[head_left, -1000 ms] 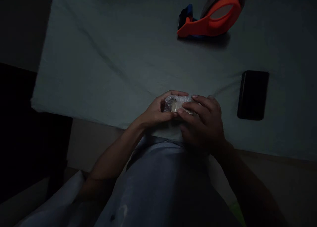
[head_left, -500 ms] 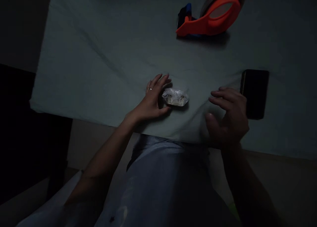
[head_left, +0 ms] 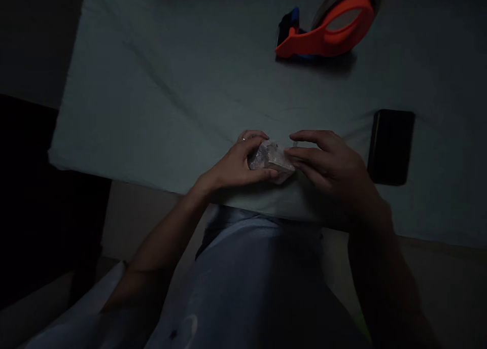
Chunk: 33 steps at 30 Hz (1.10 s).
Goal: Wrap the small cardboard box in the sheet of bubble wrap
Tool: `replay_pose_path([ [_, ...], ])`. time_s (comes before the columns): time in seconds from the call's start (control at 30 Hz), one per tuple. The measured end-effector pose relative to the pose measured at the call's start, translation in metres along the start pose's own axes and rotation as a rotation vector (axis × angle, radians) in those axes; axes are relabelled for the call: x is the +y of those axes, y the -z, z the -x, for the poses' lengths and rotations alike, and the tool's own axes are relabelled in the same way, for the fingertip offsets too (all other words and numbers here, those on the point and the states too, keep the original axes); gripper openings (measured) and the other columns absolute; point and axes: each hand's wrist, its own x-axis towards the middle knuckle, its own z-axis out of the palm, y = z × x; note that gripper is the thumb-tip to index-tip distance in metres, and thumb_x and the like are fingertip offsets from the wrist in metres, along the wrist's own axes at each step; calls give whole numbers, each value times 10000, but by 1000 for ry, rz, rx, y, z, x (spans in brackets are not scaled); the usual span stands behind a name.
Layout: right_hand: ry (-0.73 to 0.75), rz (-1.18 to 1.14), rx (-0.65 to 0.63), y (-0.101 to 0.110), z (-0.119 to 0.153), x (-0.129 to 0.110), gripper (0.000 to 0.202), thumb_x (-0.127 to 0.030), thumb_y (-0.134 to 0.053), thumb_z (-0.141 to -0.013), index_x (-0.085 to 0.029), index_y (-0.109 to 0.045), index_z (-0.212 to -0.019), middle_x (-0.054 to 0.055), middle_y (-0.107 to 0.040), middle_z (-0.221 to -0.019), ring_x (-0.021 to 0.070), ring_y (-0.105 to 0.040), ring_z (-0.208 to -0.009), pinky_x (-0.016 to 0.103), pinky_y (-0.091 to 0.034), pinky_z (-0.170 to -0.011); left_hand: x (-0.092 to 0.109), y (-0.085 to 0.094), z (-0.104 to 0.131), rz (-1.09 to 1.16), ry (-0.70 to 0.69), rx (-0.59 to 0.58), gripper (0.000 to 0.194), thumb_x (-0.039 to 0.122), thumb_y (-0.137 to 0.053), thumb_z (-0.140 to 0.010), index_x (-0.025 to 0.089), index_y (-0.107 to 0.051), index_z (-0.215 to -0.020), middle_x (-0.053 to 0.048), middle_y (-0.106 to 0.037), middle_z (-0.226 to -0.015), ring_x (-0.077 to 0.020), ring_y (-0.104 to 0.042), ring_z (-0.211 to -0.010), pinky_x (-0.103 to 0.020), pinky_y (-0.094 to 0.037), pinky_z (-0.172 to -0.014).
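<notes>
A small block-shaped package (head_left: 274, 156) wrapped in clear, crinkled plastic is tilted up near the front edge of the table. My left hand (head_left: 245, 161) grips its left side, thumb along the near face and fingers behind. At the package's right end is my right hand (head_left: 327, 161), its fingers closed against the wrapping. A small pale bit shows between those fingertips, too dim to tell whether it is tape or loose plastic. What the package contains cannot be made out.
An orange tape dispenser (head_left: 323, 43) with a roll of tape stands at the back of the pale-covered table (head_left: 171, 131). To the right of my right hand lies a black phone-like object (head_left: 391, 146). The table's front edge runs close to my body.
My right hand has moved left from beside the black object to the package. The package has been tipped up and turned, and my left hand has closed on it.
</notes>
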Motion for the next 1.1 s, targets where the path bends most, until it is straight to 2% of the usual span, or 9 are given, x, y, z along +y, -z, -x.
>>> replay_pose_path([
  [0.2,29,-84,-37,3,0,-9,177,-227,-520,-933,-260,-681,-1001,26,-716,-1016,202,-670,-938,390,-548,-812,12,1,7,74,-34,-132,349,500,-697,-768,186,-650,-916,-71,-604,-1023,-249,-531,-1056,-381,-444,-962],
  [0.33,-170,-97,166,-5,-1,-10,167,-264,-503,-932,-255,-667,-903,17,-699,-838,192,-665,-779,382,-552,-727,13,-5,7,58,-98,-146,429,372,-767,-721,194,-636,-1089,-90,-595,-1169,-265,-526,-1171,-390,-433,-1025],
  [0.5,-305,-95,523,-11,-1,-3,163,-283,-577,-887,-236,-639,-1030,56,-652,-1036,221,-623,-990,416,-534,-838,3,-15,-5,35,-201,24,488,236,-674,-778,216,-562,-1252,-94,-572,-1304,-256,-515,-1261,-425,-402,-1091],
  [0.57,-362,-113,583,-14,2,0,198,-299,-610,-871,-234,-636,-1056,68,-634,-1064,206,-617,-966,395,-529,-825,-6,-16,-13,42,-210,67,501,232,-634,-810,221,-527,-1299,-96,-551,-1355,-242,-515,-1276,-413,-397,-1103],
  [0.7,-487,-217,410,-29,9,5,407,-330,-701,-800,-216,-581,-1173,74,-630,-1076,174,-634,-843,365,-543,-754,-17,-17,-21,-20,-200,102,700,318,-645,-815,228,-359,-1447,-125,-401,-1512,-280,-347,-1430,-454,-270,-1190],
  [0.77,-523,-239,345,-39,10,6,387,-312,-703,-797,-207,-588,-1150,49,-646,-1011,157,-633,-798,347,-542,-733,-18,-18,-16,-105,-190,180,837,401,-687,-786,233,-267,-1490,-136,-289,-1572,-314,-181,-1497,-477,-169,-1224],
  [0.83,-538,-255,319,-46,10,6,289,-315,-679,-822,-207,-617,-1083,28,-654,-955,146,-632,-787,325,-536,-725,-14,-20,-9,-166,-154,316,833,453,-692,-785,244,-275,-1475,-135,-260,-1575,-322,-134,-1502,-479,-158,-1223],
  [0.97,-575,-316,307,-52,4,1,303,-380,-677,-823,-223,-608,-1072,25,-655,-978,135,-622,-760,293,-530,-668,-4,-31,4,-30,-2,460,444,407,-578,-894,234,-463,-1286,-110,-520,-1329,-248,-486,-1282,-417,-412,-1069],
  [1.1,-520,-242,339,-48,3,-8,162,-324,-667,-816,-226,-585,-917,-1,-624,-869,137,-591,-738,285,-511,-659,2,-47,8,-50,-49,505,342,269,-666,-796,199,-532,-1103,-66,-582,-1095,-196,-578,-1081,-346,-497,-933],
])
